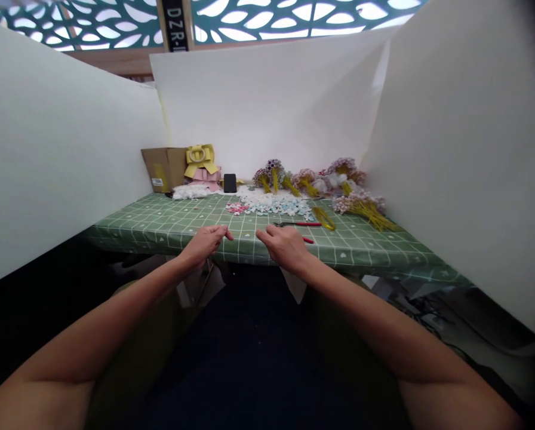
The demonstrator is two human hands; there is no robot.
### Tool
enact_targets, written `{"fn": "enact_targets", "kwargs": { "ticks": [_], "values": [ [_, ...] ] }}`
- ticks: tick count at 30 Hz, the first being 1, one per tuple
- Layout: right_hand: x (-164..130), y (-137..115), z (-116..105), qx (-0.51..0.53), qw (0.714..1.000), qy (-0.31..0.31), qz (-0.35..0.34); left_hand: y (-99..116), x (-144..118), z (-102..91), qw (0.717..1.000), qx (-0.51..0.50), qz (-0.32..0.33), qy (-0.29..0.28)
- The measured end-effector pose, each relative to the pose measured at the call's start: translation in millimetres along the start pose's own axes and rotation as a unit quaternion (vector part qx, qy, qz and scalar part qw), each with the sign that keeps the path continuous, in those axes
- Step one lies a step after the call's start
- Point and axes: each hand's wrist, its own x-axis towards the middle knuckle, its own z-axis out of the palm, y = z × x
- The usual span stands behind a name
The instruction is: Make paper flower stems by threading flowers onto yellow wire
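Note:
My left hand [207, 242] rests at the front edge of the green checked table [160, 224], its fingers curled and thumb against the fingertips. My right hand [285, 246] lies a short gap to its right, fingers also curled in, pointing toward the left hand. Nothing shows in either hand. A red-handled tool tip [308, 240] pokes out just right of my right hand. Red-handled pliers [300, 224] lie a little beyond it. Farther back sits a pile of small white, blue and pink flower pieces [271, 205].
Bundles of small flowers on yellow stems [361, 209] lie at the back right, with a yellow wire coil [323, 218]. A cardboard box [164, 168], yellow and pink bows [200, 161] and a black phone [230, 183] stand at the back. White boards wall in three sides.

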Motion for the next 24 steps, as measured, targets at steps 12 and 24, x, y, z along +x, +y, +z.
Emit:
{"fn": "enact_targets", "kwargs": {
  "ticks": [12, 24],
  "values": [
    [6.6, 15.7, -14.6, 0.236, 0.964, -0.090, 0.086, 13.0, -9.5, -2.8, 0.961, 0.197, 0.170, 0.089],
    [4.4, 11.5, -23.2, 0.388, 0.912, -0.111, 0.068, 21.4, -13.8, -9.7, 0.960, 0.126, 0.225, 0.109]
  ]
}}
